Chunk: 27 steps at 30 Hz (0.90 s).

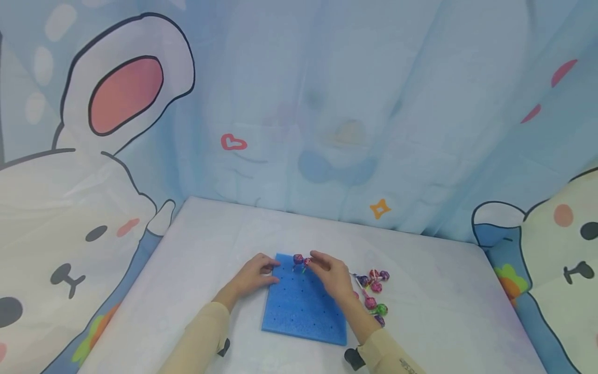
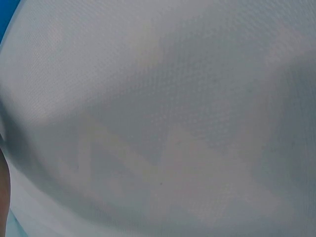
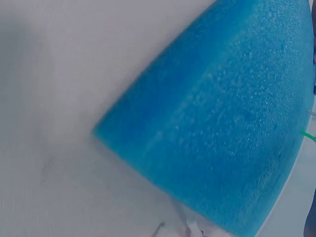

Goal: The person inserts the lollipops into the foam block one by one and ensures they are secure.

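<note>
A blue foam board (image 1: pixel 303 304) with rows of small holes lies on the table. One lollipop (image 1: pixel 298 258) in a dark red and purple wrapper stands upright at its far edge. Just right of it, my right hand (image 1: pixel 334 275) pinches a pink lollipop (image 1: pixel 307 262) with a green stick between thumb and forefinger. That green stick (image 3: pixel 308 135) shows at the right border of the right wrist view, close over the board. My left hand (image 1: pixel 254 274) rests against the board's left edge, thumb and forefinger spread apart along it. The left wrist view shows mostly tablecloth.
Several wrapped lollipops lie in a loose heap right of the board, among them a green one (image 1: pixel 381 309) and a pink one (image 1: pixel 370 302). The white-covered table (image 1: pixel 430 291) runs back to a blue cartoon curtain (image 1: pixel 280 104).
</note>
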Tool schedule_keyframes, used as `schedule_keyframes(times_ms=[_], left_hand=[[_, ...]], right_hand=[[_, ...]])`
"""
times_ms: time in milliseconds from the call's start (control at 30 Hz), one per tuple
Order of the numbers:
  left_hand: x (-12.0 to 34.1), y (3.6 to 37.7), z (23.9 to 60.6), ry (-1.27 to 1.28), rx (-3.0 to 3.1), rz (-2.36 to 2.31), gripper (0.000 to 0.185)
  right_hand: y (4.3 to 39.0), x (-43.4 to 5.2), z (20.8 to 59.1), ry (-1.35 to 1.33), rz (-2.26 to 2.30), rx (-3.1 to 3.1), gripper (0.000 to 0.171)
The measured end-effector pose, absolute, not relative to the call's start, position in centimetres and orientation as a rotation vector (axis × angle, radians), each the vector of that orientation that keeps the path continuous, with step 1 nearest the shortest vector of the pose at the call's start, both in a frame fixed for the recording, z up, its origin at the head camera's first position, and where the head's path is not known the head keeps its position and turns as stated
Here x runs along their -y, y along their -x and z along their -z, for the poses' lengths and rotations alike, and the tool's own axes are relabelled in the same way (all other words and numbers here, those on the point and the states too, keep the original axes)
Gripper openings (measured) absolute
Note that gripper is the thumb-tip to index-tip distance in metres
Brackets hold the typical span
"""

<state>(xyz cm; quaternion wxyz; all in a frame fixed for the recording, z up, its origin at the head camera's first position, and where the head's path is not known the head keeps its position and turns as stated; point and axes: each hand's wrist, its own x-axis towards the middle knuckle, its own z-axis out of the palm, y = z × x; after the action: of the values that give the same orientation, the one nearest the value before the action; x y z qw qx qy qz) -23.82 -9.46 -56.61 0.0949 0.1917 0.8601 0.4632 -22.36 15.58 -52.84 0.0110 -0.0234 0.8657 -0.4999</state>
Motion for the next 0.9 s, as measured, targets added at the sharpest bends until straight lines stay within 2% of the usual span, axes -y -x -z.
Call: schedule_keyframes(times_ms=[500,900], left_hand=[[9.4,23.9,56.8,-0.6,-2.538,-1.439,0.041],[9.4,23.8,56.7,-0.585,-2.528,-1.42,0.041]], right_hand=[[21.5,-19.1,51.6,-0.091,1.658,-2.717,0.038],[19.8,-23.5,51.5,-0.208,1.569,-2.764,0.048]])
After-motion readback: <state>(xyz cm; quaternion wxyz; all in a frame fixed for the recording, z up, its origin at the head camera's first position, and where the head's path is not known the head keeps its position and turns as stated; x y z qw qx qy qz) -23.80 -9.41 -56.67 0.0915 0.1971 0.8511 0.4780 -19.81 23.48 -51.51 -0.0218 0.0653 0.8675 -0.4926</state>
